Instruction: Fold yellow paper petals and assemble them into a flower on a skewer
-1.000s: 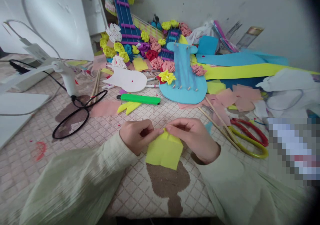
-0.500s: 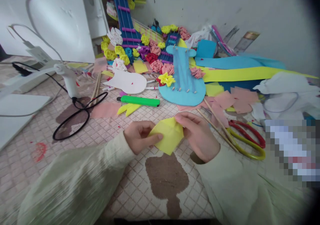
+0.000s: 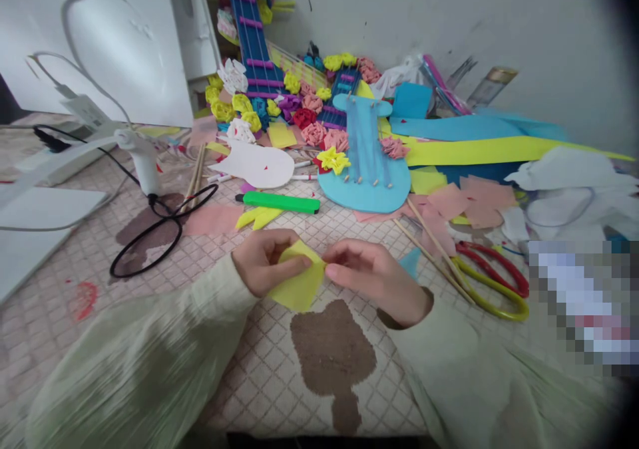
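Observation:
A piece of yellow crepe paper (image 3: 298, 284) is held between my two hands above the tabletop. My left hand (image 3: 269, 263) pinches it, thumb on top and fingers curled behind. With thumb and fingertips, my right hand (image 3: 377, 273) grips the paper's right corner, which is partly hidden. Just beyond them lie a green utility knife (image 3: 282, 201) and folded yellow paper strips (image 3: 259, 217). A light blue guitar-shaped cutout (image 3: 369, 193) with strings and a yellow paper flower (image 3: 333, 161) stands behind my hands. A small blue paper piece (image 3: 411, 261) shows beside my right hand.
Scissors (image 3: 492, 279) with red and yellow handles and thin wooden sticks (image 3: 439, 253) lie at right. A glue gun (image 3: 142, 163) with a looped black cord (image 3: 172, 249) stands at left. Pink paper squares (image 3: 482, 201) and a white cutout (image 3: 259, 164) lie farther back.
The yellow paper has moved left and turned. My right hand has shifted from its upper edge to its right corner. The small blue paper piece now shows beside my right hand.

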`<state>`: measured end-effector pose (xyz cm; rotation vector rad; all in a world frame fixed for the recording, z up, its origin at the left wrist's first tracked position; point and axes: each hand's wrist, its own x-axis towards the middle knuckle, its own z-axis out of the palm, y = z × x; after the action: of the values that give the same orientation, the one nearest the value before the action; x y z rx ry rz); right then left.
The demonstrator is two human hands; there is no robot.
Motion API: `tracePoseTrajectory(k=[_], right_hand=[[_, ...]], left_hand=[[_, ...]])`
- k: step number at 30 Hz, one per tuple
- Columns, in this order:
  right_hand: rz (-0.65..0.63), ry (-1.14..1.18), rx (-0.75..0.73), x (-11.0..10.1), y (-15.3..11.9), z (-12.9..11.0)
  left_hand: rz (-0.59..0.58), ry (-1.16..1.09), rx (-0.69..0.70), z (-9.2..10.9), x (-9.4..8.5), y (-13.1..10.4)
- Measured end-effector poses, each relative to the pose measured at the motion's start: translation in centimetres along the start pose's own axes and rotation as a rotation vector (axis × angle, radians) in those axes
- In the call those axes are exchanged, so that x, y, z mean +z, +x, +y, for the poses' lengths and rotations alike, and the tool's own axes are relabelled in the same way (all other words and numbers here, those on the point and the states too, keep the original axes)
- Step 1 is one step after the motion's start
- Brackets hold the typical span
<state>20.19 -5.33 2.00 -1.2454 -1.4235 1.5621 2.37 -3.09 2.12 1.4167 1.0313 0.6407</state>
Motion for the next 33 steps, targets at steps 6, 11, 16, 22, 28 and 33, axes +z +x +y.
tracePoseTrajectory(k=[6,11,16,22,28,33], right_hand=[[0.021,-0.014,-0.12,0.2,-0.2,0.2],[0.27,0.211,-0.07,0.0,0.2,0.7],[0.219,0.202,-0.07,-0.1,0.3,0.7],[0.26,0.055,-0.107,-0.1,0.2,0.9],[0.399,-0.097,-0.211,0.2,0.2,0.9],[0.488,-0.386,-0.462,0.6,-0.2,0.7]], left_hand=[[-0.071,-0.059,-0.044,0.3,0.8,-0.5],[0.022,-0.233,-0.022,0.4,0.7,-0.1],[0.049,-0.298,-0.023,0.1,0.6,0.2],[0.049,-0.518,-0.159,-0.3,1.3,0.1],[0.011,-0.421,-0.177,-1.2,2.1,0.0],[0.056,-0.38,-0.18,-1.5,2.0,0.2]])
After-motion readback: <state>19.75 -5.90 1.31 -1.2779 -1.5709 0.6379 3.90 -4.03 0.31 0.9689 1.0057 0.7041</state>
